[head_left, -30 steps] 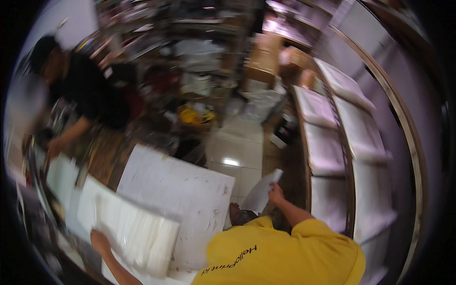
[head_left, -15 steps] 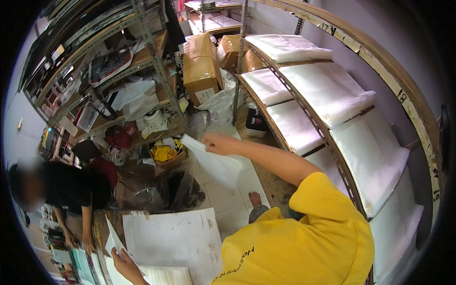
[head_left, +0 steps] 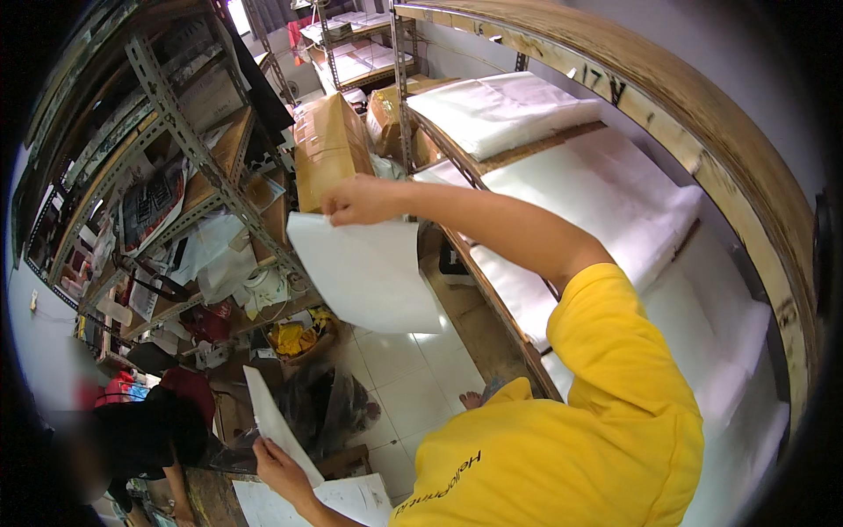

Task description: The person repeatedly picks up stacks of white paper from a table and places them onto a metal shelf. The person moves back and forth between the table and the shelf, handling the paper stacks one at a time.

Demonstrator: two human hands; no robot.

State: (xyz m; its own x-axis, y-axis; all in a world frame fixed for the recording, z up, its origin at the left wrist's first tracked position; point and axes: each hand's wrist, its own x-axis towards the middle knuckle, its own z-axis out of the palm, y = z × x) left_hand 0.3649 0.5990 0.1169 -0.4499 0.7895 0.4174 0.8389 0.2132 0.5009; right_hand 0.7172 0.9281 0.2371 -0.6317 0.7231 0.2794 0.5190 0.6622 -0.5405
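Observation:
My right hand (head_left: 362, 200) is raised in front of the shelves, fingers pinched on the upper edge of a thin white sheet (head_left: 364, 277). The sheet hangs down from it over the tiled floor. Lower on the left, my left hand (head_left: 283, 470) grips another white sheet (head_left: 279, 420), which stands up narrow and tilted. Below this hand lies a large white board (head_left: 356, 502) on the work table. Whether the sheets are paper or film I cannot tell.
Metal racks with stacks of white sheets (head_left: 562, 176) line the right. A cluttered shelf (head_left: 219, 176) stands left; cardboard boxes (head_left: 329, 145) fill the back. A box with yellow cloth (head_left: 297, 337) sits on the floor. Another person in black (head_left: 145, 439) leans over the table at left.
My right hand has moved up and left, and its sheet now spreads out wider. My left hand has risen off the table with its sheet. The view has shifted.

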